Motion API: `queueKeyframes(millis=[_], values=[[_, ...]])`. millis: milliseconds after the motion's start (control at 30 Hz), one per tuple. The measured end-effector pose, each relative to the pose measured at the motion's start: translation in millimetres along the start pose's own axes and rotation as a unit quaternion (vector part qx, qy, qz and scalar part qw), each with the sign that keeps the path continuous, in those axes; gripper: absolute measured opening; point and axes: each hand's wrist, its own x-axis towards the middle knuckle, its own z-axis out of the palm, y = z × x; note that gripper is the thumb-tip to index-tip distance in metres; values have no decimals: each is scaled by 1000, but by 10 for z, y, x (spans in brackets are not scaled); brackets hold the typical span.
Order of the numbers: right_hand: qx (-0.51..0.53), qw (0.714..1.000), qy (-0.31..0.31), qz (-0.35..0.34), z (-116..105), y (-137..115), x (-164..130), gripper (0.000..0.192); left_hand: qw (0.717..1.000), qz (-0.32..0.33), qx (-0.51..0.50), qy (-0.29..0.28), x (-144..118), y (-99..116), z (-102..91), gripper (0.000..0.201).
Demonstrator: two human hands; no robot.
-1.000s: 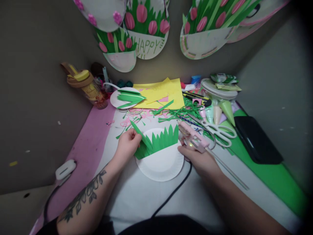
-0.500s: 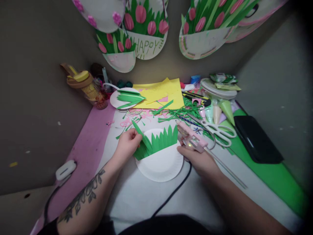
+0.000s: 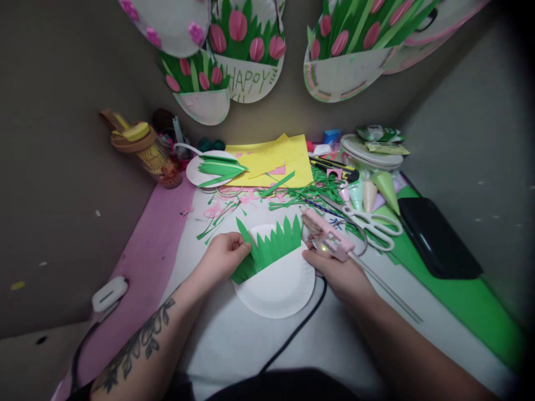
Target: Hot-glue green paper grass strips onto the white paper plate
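Note:
A white paper plate (image 3: 278,289) lies tilted in front of me, with a row of pointed green paper grass (image 3: 276,245) along its straight upper edge. My left hand (image 3: 228,253) is closed in a pinch on a long green paper leaf (image 3: 243,229) at the left end of the row. At the plate's right rim, my right hand (image 3: 334,270) is closed around a pink glue gun (image 3: 330,231), its thumb touching the rim. A glue stick (image 3: 384,284) juts from the gun's back. The right fingers are mostly hidden behind the gun and plate.
Green paper scraps (image 3: 292,195), white scissors (image 3: 374,225) and yellow paper (image 3: 288,161) lie behind the plate. A black case (image 3: 438,236) is at right, a tumbler (image 3: 146,150) at back left. A black cord (image 3: 295,328) runs toward me. Finished plate crafts (image 3: 254,81) hang on the wall.
My left hand has moved slightly right and down with the leaf, which now stands closer against the grass row. The plate has tilted and shifted slightly toward me. My right hand stays almost still.

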Motion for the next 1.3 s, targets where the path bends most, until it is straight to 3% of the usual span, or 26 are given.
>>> queueKeyframes(millis=[233,400,767,967,1300], values=[[12,1000,29,4,42,-45,-5,39,1000,9,5,-14,2,-32,-68,28],[0,1000,13,2,28,-58,-7,38,999,15,-6,-40,-1,-48,-91,30],[-19,999,38,-28,10,-60,-7,43,998,9,45,-33,-24,-62,78,25],[-12,999,32,-32,26,-83,-5,41,995,31,71,-59,-19,-149,122,25],[-17,999,23,-40,32,-134,-19,40,987,63,147,-6,-43,-106,169,19]])
